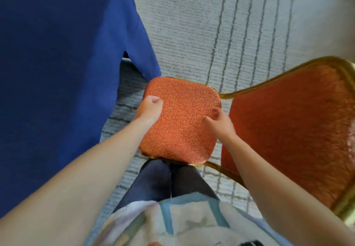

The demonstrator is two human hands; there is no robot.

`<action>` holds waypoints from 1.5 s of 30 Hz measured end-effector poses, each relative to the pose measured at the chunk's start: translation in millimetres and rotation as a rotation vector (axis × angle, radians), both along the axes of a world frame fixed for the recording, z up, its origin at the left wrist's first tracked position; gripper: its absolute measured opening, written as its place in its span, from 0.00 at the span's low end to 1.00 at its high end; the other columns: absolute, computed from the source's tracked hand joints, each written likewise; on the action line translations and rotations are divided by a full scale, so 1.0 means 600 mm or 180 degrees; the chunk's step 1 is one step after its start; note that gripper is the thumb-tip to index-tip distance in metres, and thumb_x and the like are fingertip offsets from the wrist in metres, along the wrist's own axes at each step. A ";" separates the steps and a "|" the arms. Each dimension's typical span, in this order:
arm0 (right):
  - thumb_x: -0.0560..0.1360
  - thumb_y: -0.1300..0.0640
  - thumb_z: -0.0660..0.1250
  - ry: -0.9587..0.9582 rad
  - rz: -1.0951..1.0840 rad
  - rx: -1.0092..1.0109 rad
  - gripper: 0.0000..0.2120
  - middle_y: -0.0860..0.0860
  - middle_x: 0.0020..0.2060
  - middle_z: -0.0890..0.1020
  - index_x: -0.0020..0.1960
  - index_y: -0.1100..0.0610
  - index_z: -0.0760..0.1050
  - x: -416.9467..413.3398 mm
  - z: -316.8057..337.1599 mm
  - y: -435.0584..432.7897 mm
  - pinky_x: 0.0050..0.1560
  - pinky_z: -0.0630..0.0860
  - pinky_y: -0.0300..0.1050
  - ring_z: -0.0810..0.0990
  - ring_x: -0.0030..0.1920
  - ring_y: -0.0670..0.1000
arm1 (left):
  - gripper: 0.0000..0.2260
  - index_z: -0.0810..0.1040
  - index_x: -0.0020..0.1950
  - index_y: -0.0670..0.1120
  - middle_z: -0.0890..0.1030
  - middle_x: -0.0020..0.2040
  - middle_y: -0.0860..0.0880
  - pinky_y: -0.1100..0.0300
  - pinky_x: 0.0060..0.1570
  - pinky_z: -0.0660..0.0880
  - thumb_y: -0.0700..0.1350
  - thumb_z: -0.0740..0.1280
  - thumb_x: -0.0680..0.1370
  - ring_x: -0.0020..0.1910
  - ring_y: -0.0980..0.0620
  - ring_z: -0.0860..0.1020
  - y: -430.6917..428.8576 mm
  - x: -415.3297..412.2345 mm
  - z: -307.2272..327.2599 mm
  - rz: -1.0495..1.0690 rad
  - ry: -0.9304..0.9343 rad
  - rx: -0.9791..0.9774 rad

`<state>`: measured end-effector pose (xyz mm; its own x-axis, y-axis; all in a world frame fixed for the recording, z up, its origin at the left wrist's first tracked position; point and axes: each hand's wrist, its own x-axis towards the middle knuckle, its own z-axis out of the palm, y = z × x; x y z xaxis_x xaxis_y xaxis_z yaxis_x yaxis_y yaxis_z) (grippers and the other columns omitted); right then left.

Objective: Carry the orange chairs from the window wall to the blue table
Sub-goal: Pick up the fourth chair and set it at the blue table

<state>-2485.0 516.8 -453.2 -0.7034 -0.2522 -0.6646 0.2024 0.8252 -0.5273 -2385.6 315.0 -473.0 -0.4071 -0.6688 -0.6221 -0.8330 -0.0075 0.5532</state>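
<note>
Evidently to square the gold-framed orange upholstered chair [180, 122] against the blue-clothed table [57, 73] at its corner, the left hand [148, 109] grips the seat edge, thumb on top; the right hand [221, 123] hovers, loosely curled, apparently empty.

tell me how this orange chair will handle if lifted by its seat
Likely rigid: the orange chair has a gold, metal-looking frame. Probably back-heavy and apt to tilt, since the tall backrest sits well to one side of where the left hand grips. The textured fabric looks grippy, not slippery.
</note>
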 end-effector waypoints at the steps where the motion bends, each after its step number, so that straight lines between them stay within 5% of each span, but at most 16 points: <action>1: 0.74 0.49 0.69 0.0048 0.0060 -0.0067 0.30 0.53 0.66 0.76 0.73 0.54 0.67 -0.001 0.014 0.001 0.58 0.78 0.53 0.79 0.59 0.54 | 0.06 0.78 0.49 0.51 0.82 0.48 0.48 0.58 0.47 0.73 0.49 0.62 0.76 0.47 0.47 0.79 0.005 0.000 0.016 0.0032 0.0056 -0.0017; 5: 0.74 0.50 0.70 0.0359 0.0312 -0.0291 0.29 0.54 0.65 0.77 0.72 0.55 0.68 -0.012 0.069 0.001 0.53 0.77 0.44 0.80 0.55 0.50 | 0.12 0.79 0.56 0.49 0.82 0.54 0.48 0.57 0.54 0.73 0.49 0.63 0.76 0.53 0.47 0.78 0.019 0.001 0.078 0.0069 0.0218 -0.0172; 9: 0.74 0.50 0.70 0.0623 0.0343 -0.0480 0.28 0.52 0.66 0.75 0.72 0.53 0.68 -0.026 0.125 0.004 0.55 0.78 0.48 0.78 0.57 0.49 | 0.13 0.79 0.57 0.47 0.82 0.54 0.47 0.53 0.56 0.74 0.49 0.62 0.76 0.53 0.47 0.78 0.031 -0.003 0.135 0.0111 0.0510 -0.0243; 13: 0.74 0.49 0.70 0.0820 0.0429 -0.0654 0.29 0.52 0.67 0.73 0.73 0.53 0.67 -0.034 0.168 0.014 0.58 0.76 0.50 0.75 0.61 0.49 | 0.11 0.79 0.47 0.47 0.81 0.38 0.51 0.55 0.42 0.75 0.50 0.61 0.74 0.39 0.49 0.79 0.046 -0.011 0.187 0.0060 0.0810 -0.0297; 16: 0.74 0.50 0.70 0.0956 0.0533 -0.0832 0.29 0.52 0.67 0.73 0.73 0.53 0.66 -0.030 0.195 0.028 0.59 0.77 0.55 0.74 0.63 0.51 | 0.08 0.77 0.45 0.49 0.81 0.40 0.51 0.52 0.46 0.77 0.50 0.60 0.74 0.41 0.48 0.80 0.069 -0.010 0.221 0.0044 0.1017 -0.0339; 21: 0.75 0.49 0.70 0.1215 0.0816 -0.1066 0.29 0.53 0.66 0.72 0.73 0.53 0.66 -0.022 0.229 0.071 0.51 0.72 0.43 0.75 0.54 0.48 | 0.10 0.76 0.46 0.54 0.80 0.44 0.55 0.52 0.45 0.77 0.55 0.58 0.72 0.43 0.52 0.80 0.115 0.014 0.280 0.0049 0.1211 -0.0575; 27: 0.74 0.46 0.71 0.1465 0.1067 -0.1057 0.30 0.50 0.67 0.72 0.72 0.50 0.66 -0.008 0.275 0.157 0.53 0.74 0.47 0.75 0.54 0.47 | 0.16 0.76 0.52 0.54 0.79 0.47 0.57 0.53 0.44 0.78 0.58 0.57 0.71 0.44 0.54 0.79 0.196 0.054 0.318 0.0157 0.1366 -0.0658; 30: 0.74 0.46 0.70 0.1572 0.1263 -0.0993 0.32 0.51 0.68 0.70 0.74 0.50 0.63 -0.001 0.300 0.195 0.52 0.76 0.48 0.73 0.44 0.44 | 0.15 0.75 0.53 0.55 0.80 0.47 0.56 0.52 0.45 0.79 0.59 0.56 0.72 0.43 0.54 0.80 0.242 0.071 0.327 0.0244 0.1492 -0.0757; 36: 0.74 0.45 0.69 0.1751 0.1512 -0.1081 0.34 0.53 0.71 0.69 0.76 0.50 0.61 -0.019 0.344 0.276 0.61 0.74 0.55 0.70 0.68 0.55 | 0.11 0.73 0.53 0.58 0.77 0.48 0.61 0.56 0.44 0.77 0.57 0.57 0.73 0.44 0.59 0.78 0.336 0.074 0.359 0.0248 0.1622 -0.0942; 45: 0.75 0.44 0.67 0.1764 0.2037 -0.0969 0.33 0.53 0.72 0.65 0.76 0.48 0.59 -0.157 0.354 0.307 0.62 0.73 0.55 0.68 0.70 0.55 | 0.11 0.74 0.61 0.48 0.76 0.54 0.54 0.64 0.40 0.69 0.47 0.61 0.80 0.45 0.60 0.74 0.408 -0.055 0.357 0.0641 0.1746 -0.1027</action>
<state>-2579.3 701.3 -241.1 -0.5675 -0.8157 -0.1120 -0.5966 0.5012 -0.6268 -2418.7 560.0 -258.9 -0.4551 -0.8828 -0.1165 -0.4300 0.1033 0.8969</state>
